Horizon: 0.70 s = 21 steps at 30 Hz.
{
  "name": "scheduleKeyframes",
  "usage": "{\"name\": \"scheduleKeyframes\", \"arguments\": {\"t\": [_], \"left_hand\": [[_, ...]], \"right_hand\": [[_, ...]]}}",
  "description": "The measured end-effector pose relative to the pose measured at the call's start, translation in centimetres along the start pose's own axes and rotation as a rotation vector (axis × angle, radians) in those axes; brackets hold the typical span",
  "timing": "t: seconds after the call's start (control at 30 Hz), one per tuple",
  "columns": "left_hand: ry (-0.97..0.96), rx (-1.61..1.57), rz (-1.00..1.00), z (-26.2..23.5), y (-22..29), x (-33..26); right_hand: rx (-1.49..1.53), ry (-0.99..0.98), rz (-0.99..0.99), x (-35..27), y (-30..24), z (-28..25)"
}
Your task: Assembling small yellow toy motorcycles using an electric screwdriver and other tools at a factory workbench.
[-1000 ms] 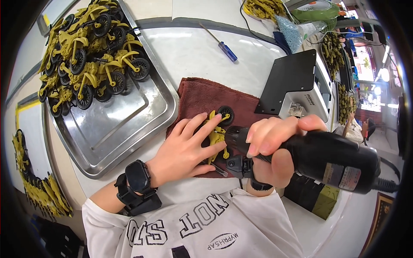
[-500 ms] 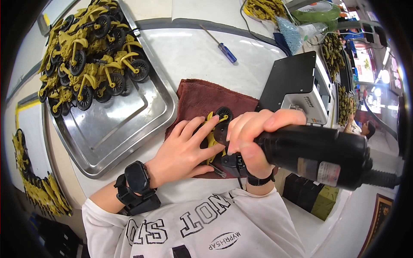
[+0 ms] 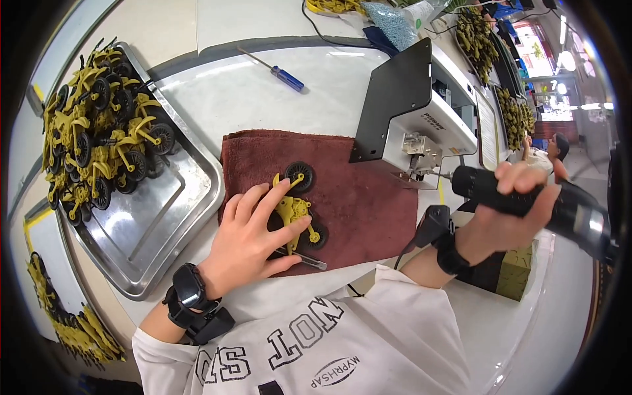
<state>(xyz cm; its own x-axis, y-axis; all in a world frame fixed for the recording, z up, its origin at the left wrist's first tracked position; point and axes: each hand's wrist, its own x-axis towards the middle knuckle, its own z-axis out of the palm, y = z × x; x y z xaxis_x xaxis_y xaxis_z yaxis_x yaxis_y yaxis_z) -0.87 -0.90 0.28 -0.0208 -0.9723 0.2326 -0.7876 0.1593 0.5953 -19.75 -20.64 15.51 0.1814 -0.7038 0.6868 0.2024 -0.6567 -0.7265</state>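
Note:
A yellow toy motorcycle [image 3: 289, 212] with black wheels lies on its side on the dark red cloth [image 3: 368, 224]. My left hand [image 3: 243, 240] holds it down, fingertips spread over its front fork and body. My right hand [image 3: 503, 227] is wrapped round a black electric screwdriver [image 3: 484, 186], raised at the right. Its bit points left at the metal outlet of a black-and-white screw feeder [image 3: 444, 128]; whether it touches a screw is too small to tell. Beside my left thumb, a slim metal tool [image 3: 309, 261] lies partly under the motorcycle.
At the left, a metal tray [image 3: 174, 230] carries a heap of yellow toy motorcycles [image 3: 99, 141]. A blue-handled screwdriver [image 3: 286, 77] lies beyond the cloth. More yellow parts [image 3: 85, 332] sit at the lower left. Another person [image 3: 550, 155] is far off at the right.
My right hand has drawn the electric screwdriver away from the motorcycle, rightward to the screw feeder. My left hand stays on the motorcycle. The whole view has shifted.

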Motion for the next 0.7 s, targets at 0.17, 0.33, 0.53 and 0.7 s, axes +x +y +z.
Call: {"name": "scheduleKeyframes", "arguments": {"t": [0.17,0.33,0.53,0.7], "left_hand": [[-0.001,0.009,0.009,0.2,0.2,0.0],[0.023,0.01,-0.022,-0.1,-0.1,-0.4],[0.003,-0.023,0.034,-0.5,0.4,0.4],[0.02,-0.006,0.005,0.0,-0.3,-0.4]], "right_hand": [[-0.098,0.062,0.096,-0.3,2.9,0.4],[-0.106,0.133,0.153,-1.3,2.7,2.2],[0.462,-0.206,0.222,-4.9,-0.8,5.0],[0.543,-0.315,0.275,-5.7,2.9,9.1]]}}
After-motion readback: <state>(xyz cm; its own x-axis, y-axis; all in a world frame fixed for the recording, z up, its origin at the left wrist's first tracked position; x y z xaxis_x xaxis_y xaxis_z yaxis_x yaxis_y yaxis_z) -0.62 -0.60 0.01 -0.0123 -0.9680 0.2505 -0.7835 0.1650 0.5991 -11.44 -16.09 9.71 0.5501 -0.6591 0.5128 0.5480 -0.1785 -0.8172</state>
